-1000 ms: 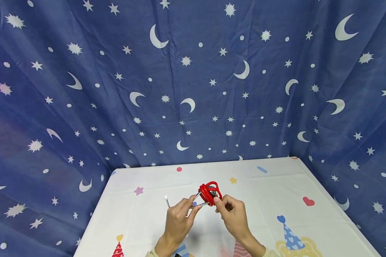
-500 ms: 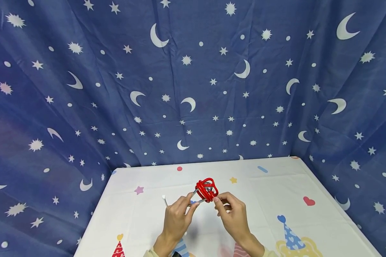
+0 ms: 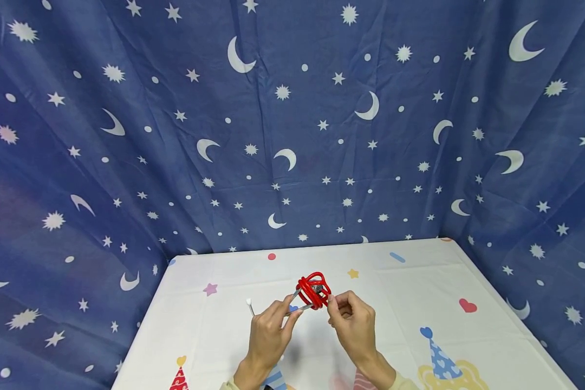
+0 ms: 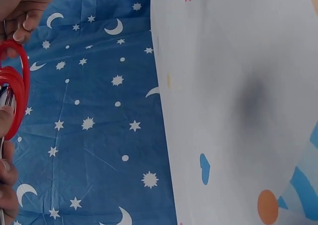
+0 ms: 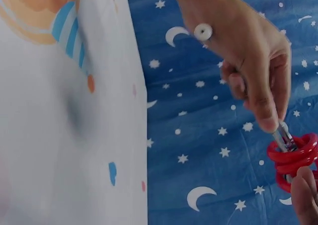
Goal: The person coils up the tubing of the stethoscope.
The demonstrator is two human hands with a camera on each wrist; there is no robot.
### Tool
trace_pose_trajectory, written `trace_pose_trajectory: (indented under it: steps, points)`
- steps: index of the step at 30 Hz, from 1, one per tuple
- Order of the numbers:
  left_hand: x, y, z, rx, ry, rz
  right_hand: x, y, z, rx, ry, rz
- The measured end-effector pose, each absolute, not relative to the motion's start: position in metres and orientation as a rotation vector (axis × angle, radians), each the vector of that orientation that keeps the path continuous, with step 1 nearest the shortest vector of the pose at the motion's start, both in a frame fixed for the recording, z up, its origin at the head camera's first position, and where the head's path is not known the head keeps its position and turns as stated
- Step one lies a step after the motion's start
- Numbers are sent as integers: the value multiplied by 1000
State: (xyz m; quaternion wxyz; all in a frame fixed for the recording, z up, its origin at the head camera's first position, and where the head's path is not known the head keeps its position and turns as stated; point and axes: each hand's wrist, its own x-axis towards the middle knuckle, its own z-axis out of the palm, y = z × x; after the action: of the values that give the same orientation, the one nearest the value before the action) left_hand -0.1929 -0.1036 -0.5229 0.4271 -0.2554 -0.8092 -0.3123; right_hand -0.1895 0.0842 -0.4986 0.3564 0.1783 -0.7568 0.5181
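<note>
Over the table, both hands hold a stethoscope, its red tubing (image 3: 310,293) wound into a tight bundle. My left hand (image 3: 267,331) grips the metal ear tubes, which run into the coils. One white ear tip (image 3: 248,301) sticks out behind that hand, and in the right wrist view an ear tip (image 5: 202,32) shows beside the wrist. Among the loops, the grey metal chest piece (image 3: 317,288) is partly covered. Thumb and forefinger of my right hand (image 3: 357,325) pinch the red tubing at the bundle's right edge. In the left wrist view, red loops (image 4: 21,93) are cut off by the frame.
Below the hands lies a white tablecloth (image 3: 214,325) printed with party hats, stars and hearts. A dark blue curtain (image 3: 292,211) with moons and stars stands behind the table and along both sides.
The bundle has shifted slightly left and turned. My right thumb has moved from over the chest piece to the tubing at the bundle's right edge. The left hand keeps its grip.
</note>
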Motion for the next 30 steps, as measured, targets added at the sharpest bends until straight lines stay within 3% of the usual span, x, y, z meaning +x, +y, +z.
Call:
trace_pose_trajectory:
  steps: [6, 13, 30]
  points:
    - [-192, -104, -523, -653, -2026, -762, -191, 86, -502, 475, -1979, 1310]
    - [-192, -107, -523, -685, -2028, -713, -195, 89, -502, 511, -2006, 969]
    - [-191, -113, -529, -743, -2105, -581, -200, 90, -498, 365, -2278, 782]
